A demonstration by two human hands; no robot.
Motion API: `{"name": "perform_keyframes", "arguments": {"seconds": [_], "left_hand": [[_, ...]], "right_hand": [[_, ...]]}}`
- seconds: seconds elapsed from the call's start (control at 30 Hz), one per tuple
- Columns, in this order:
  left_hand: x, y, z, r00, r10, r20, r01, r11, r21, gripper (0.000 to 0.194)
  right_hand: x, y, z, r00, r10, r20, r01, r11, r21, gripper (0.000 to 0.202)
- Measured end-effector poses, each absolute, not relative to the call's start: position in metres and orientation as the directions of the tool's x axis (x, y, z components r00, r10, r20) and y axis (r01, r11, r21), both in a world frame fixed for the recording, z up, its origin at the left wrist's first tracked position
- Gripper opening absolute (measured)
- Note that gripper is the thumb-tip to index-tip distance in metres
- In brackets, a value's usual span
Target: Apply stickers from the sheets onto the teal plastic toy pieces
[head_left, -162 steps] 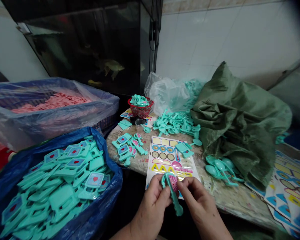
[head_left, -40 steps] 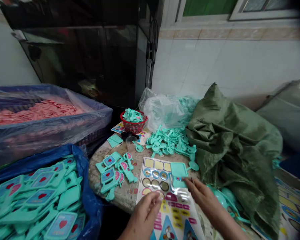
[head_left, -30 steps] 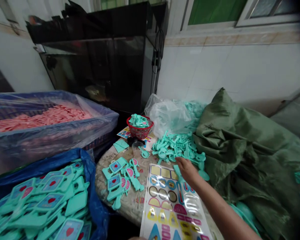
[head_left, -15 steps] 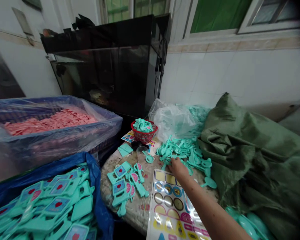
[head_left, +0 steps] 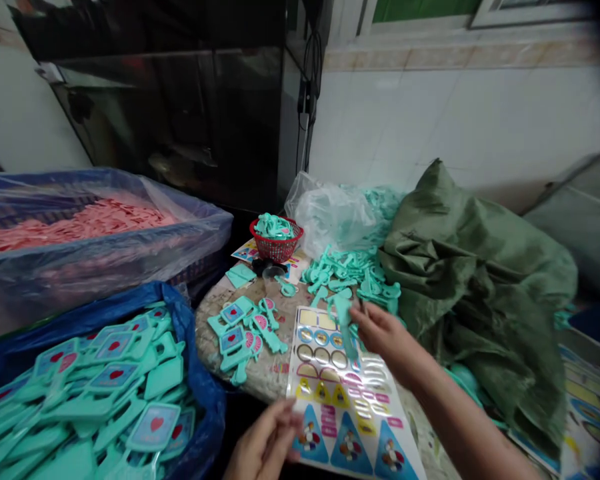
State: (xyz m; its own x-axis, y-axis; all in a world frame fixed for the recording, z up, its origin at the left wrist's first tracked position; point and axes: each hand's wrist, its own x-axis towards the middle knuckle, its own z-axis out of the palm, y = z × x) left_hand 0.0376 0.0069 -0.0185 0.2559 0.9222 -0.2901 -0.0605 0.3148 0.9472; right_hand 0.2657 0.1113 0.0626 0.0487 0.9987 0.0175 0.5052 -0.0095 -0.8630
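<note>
Left of the sticker sheet (head_left: pixel 343 393), a blue plastic bag (head_left: pixel 203 377) is holding many teal toy pieces (head_left: pixel 113 350), several bearing heart stickers. Between bag and sheet, stickered toy parts (head_left: pixel 230 340) are lying on the worn desk (head_left: pixel 260 375). At the sheet's near left corner, the left hand (head_left: pixel 273 437) is bunching its blurred fingers; I cannot tell whether it is holding anything. Over the sheet's far half, one teal plastic piece (head_left: pixel 345 323) is hanging, its long axis pointing roughly along the sheet's length, beyond and to the right of the left hand. Just right of that piece, the nearer right hand (head_left: pixel 387 340) is gripping its side between the fingertips. Farther right of the sheet, a green sack (head_left: pixel 470 287) is slumping.
</note>
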Motion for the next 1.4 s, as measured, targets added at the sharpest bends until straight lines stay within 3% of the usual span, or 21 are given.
{"name": "perform_keyframes", "arguments": {"seconds": [0.07, 0.23, 0.33, 0.43, 0.6, 0.77, 1.0, 1.4], "left_hand": [[0.049, 0.013, -0.011, 0.253, 0.94, -0.229, -0.214, 0.285, 0.934, 0.059], [0.073, 0.012, -0.005, 0.421, 0.84, -0.343, -0.265, 0.475, 0.839, 0.048], [0.075, 0.008, -0.006, 0.372, 0.834, -0.408, -0.247, 0.513, 0.822, 0.043], [0.075, 0.014, -0.004, 0.282, 0.851, -0.443, -0.202, 0.504, 0.84, 0.039], [0.082, 0.037, -0.003, 0.304, 0.849, -0.433, -0.258, 0.511, 0.82, 0.033], [0.093, 0.052, -0.01, 0.277, 0.863, -0.423, -0.289, 0.494, 0.82, 0.039], [0.104, 0.057, -0.02, 0.238, 0.846, -0.477, -0.346, 0.533, 0.773, 0.045], [0.105, 0.063, -0.027, 0.268, 0.816, -0.511, -0.282, 0.574, 0.769, 0.039]], "right_hand": [[0.246, 0.069, 0.048, -0.069, 0.985, -0.161, 0.325, -0.13, -0.937, 0.034], [0.221, 0.006, 0.005, -0.192, 0.961, -0.198, 0.236, -0.151, -0.96, 0.031], [0.246, 0.006, -0.001, -0.096, 0.97, -0.222, 0.309, -0.183, -0.933, 0.036], [0.282, 0.021, -0.003, 0.069, 0.983, -0.172, 0.506, -0.183, -0.843, 0.041], [0.309, 0.046, -0.026, 0.021, 0.999, -0.03, 0.724, -0.036, -0.688, 0.037], [0.319, 0.063, -0.045, 0.022, 0.998, 0.066, 0.788, 0.023, -0.615, 0.03], [0.327, 0.072, -0.044, 0.008, 0.996, 0.084, 0.836, 0.039, -0.547, 0.018], [0.322, 0.077, -0.046, 0.004, 1.0, -0.003, 0.815, -0.005, -0.579, 0.018]]}}
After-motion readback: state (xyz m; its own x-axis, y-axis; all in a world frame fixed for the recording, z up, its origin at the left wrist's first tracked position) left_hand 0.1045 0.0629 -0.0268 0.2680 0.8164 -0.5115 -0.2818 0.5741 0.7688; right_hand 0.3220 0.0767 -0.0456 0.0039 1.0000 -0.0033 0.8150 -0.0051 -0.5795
